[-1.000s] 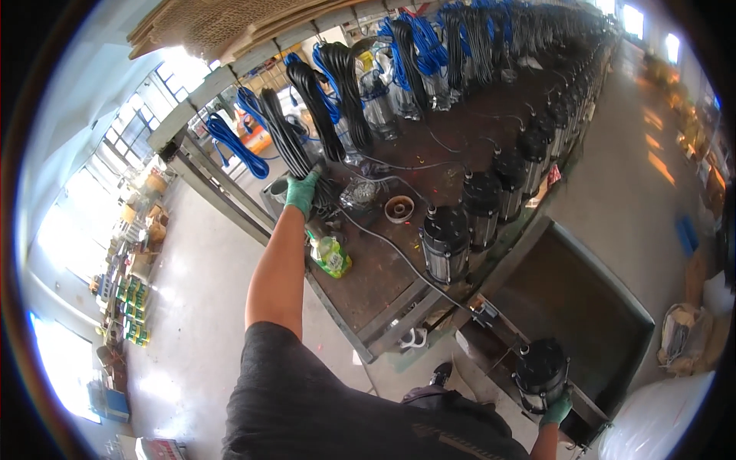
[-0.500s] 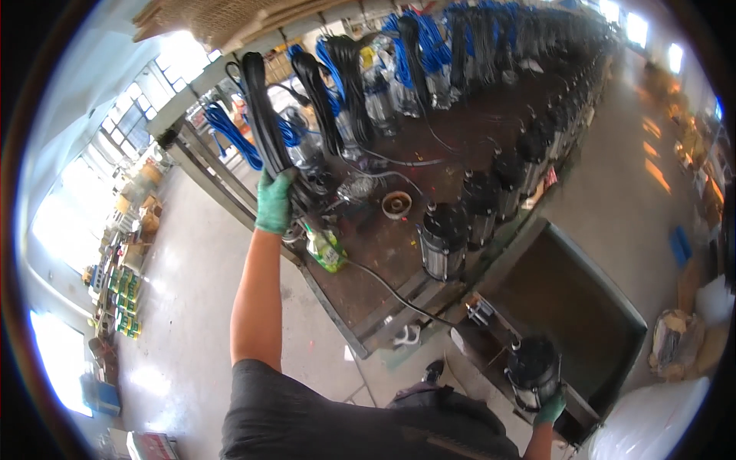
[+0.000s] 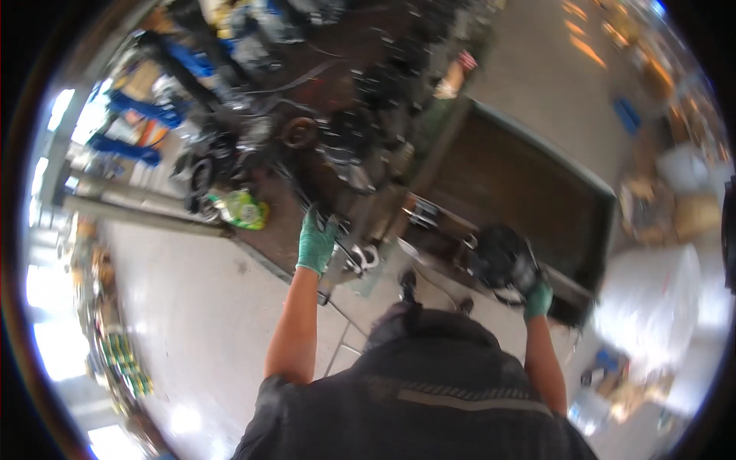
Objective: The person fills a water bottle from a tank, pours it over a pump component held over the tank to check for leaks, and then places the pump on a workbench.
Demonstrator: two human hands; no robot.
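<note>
My left hand [image 3: 316, 244], in a green glove, is over the near end of the workbench [image 3: 280, 238]. Its fingers are closed on a black cable bundle [image 3: 297, 180], which stretches away across the bench top; motion blurs its outline. To the right, my right hand [image 3: 539, 299], also gloved in green, grips the lower end of a black-and-silver pump motor [image 3: 502, 259] from the side. That motor lies tilted above the edge of a dark metal tray [image 3: 529, 180]. Beside my left hand, a green and yellow packet [image 3: 241, 209] rests on the bench.
A brown ring-shaped part [image 3: 299, 132] and another motor [image 3: 349, 149] stand on the bench. Black and blue cable coils [image 3: 146, 109] hang along its far left side. A large plastic-wrapped bundle [image 3: 648, 303] sits at the right, and a white hook-shaped piece [image 3: 368, 258] is at the bench corner.
My left hand has come down from the hanging cables toward the near bench corner, bringing the black cable. My right hand has tilted the motor. The whole view has turned and shifted.
</note>
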